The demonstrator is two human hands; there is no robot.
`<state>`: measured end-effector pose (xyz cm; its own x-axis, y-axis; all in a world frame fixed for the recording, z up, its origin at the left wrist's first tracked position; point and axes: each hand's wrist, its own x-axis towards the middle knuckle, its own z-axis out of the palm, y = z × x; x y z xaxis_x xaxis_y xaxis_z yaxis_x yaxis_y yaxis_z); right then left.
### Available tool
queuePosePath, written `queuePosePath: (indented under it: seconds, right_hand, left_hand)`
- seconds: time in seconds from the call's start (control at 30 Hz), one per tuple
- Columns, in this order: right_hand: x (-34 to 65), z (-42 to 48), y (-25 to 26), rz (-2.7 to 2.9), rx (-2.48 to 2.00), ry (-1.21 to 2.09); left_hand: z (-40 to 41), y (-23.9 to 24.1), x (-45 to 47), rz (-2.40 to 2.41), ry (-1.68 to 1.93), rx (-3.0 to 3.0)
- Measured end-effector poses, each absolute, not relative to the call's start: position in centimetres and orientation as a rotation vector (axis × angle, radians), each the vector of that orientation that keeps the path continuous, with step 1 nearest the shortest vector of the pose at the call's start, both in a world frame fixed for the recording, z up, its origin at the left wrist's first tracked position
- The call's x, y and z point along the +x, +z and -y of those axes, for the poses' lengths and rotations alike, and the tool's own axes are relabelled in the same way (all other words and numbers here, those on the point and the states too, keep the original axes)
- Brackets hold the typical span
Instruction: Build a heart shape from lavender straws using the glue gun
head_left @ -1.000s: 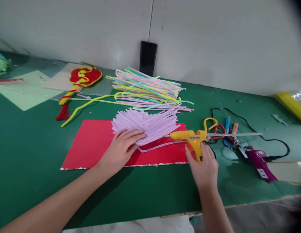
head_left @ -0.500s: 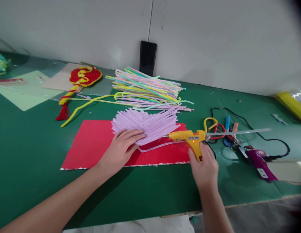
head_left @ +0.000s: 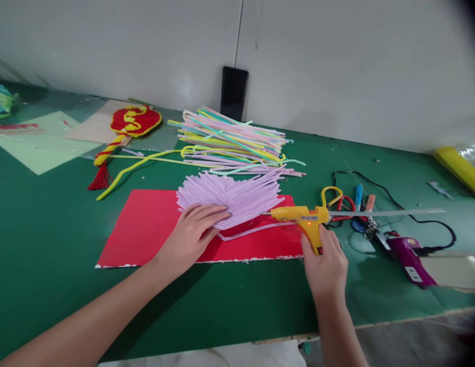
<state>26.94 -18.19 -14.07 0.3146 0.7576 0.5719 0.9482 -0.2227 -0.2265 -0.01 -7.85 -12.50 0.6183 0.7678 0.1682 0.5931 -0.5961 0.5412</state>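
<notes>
A leaf-like piece of lilac pipe cleaners (head_left: 247, 196), set in slanted rows meeting at a middle line, lies on a red board (head_left: 133, 224). Across its lower left part rests my left hand (head_left: 195, 229), fingers stretched flat and thumb apart. My right hand (head_left: 327, 262) is wrapped round the handle of a yellow hot glue gun (head_left: 298, 214). Its nozzle points left, at the lower right edge of the piece. A long clear glue stick (head_left: 394, 212) juts from the gun's back. Below the piece, a bent lilac pipe cleaner (head_left: 256, 232) lies on the board.
Behind the board lies a pile of coloured pipe cleaners (head_left: 233, 137), with a phone (head_left: 234, 94) leaning on the wall. A red and yellow fan-shaped ornament (head_left: 135, 121) is at left. Scissors (head_left: 332, 196), a black cord (head_left: 390, 191) and a purple power socket (head_left: 407, 257) are at right.
My right hand and the glue gun have shifted slightly right, drawing the nozzle back a little. The glue stick reaches farther right. My left hand stays in place.
</notes>
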Motion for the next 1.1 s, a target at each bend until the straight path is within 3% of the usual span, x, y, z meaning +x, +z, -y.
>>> queuePosePath:
  seconds: [0.57, 1.1]
  right_hand:
    - [26.1, 17.7, -13.2, 1.306, -2.137, -0.505]
    - [26.7, 17.8, -13.9, 1.487, -2.061, -0.54]
  left_hand:
    - [7.9, -12.4, 0.1, -1.076, 0.556, 2.399]
    - [7.8, -12.4, 0.0, -1.081, 0.539, 2.408]
